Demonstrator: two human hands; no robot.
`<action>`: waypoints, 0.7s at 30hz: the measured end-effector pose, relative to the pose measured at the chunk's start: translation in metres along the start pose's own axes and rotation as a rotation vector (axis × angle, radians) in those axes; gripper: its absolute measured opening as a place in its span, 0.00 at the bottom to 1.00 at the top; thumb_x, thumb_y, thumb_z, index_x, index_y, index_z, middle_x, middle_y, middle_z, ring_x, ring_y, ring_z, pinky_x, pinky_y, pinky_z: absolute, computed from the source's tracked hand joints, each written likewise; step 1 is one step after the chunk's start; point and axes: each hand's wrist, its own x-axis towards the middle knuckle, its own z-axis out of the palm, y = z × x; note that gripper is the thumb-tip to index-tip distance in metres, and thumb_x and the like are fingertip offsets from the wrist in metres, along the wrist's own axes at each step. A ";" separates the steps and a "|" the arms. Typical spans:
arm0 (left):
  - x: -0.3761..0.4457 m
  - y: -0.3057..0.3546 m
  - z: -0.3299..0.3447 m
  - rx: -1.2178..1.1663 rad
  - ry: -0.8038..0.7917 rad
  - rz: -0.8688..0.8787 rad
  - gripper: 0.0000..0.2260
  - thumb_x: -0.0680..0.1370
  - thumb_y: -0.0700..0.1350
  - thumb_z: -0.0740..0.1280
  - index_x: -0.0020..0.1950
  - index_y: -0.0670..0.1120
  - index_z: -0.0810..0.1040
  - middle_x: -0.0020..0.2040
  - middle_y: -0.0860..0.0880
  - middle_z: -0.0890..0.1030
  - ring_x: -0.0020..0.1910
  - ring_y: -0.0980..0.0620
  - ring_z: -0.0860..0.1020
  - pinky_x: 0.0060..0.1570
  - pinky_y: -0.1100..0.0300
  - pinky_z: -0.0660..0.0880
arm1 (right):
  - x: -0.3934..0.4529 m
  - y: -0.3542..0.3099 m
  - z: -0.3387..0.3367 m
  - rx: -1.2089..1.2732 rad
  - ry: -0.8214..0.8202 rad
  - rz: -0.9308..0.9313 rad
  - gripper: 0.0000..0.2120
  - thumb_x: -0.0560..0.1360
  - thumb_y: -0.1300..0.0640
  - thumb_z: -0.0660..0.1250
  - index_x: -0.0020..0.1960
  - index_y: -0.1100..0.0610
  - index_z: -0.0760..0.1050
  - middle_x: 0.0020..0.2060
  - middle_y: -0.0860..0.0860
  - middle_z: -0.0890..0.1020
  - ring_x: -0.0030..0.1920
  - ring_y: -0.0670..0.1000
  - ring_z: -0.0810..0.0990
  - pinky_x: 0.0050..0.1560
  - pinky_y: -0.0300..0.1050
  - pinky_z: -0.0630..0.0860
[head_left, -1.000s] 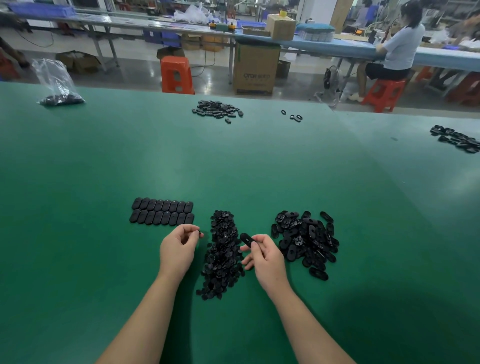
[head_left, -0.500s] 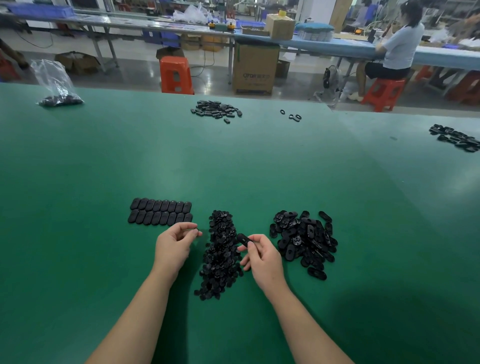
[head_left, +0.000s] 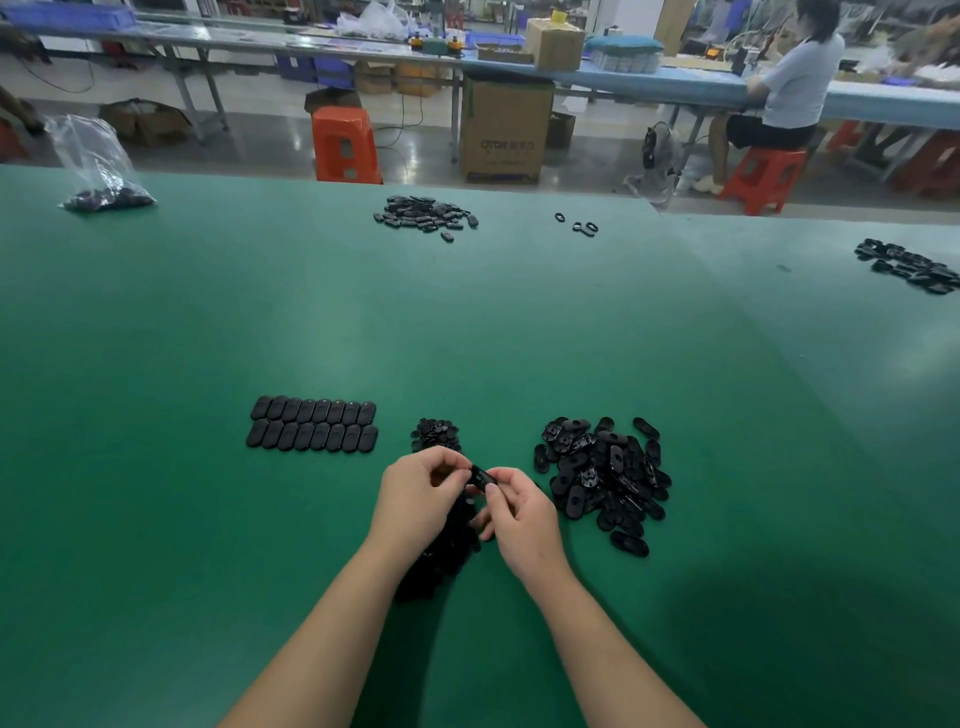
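Black oval piece (head_left: 482, 477) is pinched in right hand (head_left: 522, 514) fingertips, over the heap of small bits (head_left: 439, 436). Left hand (head_left: 415, 499) fingers curled at its 9 o'clock end, can't tell w/ what. Imo line up square b4 pressing. Spare ovals (head_left: 602, 478) at 3, done rows (head_left: 314, 431) at 10.

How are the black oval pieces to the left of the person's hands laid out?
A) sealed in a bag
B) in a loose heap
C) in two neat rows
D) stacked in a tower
C: the oval pieces lie side by side in two tidy rows on the green table.
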 end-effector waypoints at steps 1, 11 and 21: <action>-0.001 0.002 0.004 0.034 -0.002 0.001 0.06 0.76 0.42 0.72 0.42 0.53 0.83 0.36 0.60 0.84 0.37 0.65 0.81 0.38 0.72 0.72 | 0.000 0.000 0.000 -0.012 0.000 -0.004 0.08 0.83 0.60 0.63 0.52 0.48 0.77 0.38 0.51 0.86 0.32 0.50 0.82 0.37 0.47 0.81; -0.003 0.009 0.018 0.266 0.016 0.019 0.06 0.76 0.43 0.68 0.44 0.54 0.82 0.38 0.58 0.82 0.38 0.59 0.79 0.41 0.59 0.78 | -0.001 -0.003 -0.003 -0.019 0.006 -0.022 0.08 0.82 0.59 0.64 0.51 0.47 0.78 0.40 0.46 0.86 0.35 0.46 0.84 0.35 0.38 0.79; -0.001 0.008 0.017 0.248 0.024 0.015 0.06 0.77 0.42 0.68 0.45 0.52 0.82 0.39 0.58 0.82 0.40 0.59 0.79 0.43 0.59 0.77 | -0.001 -0.003 -0.001 0.032 0.001 0.003 0.07 0.83 0.61 0.63 0.52 0.50 0.77 0.40 0.48 0.87 0.35 0.46 0.84 0.34 0.38 0.79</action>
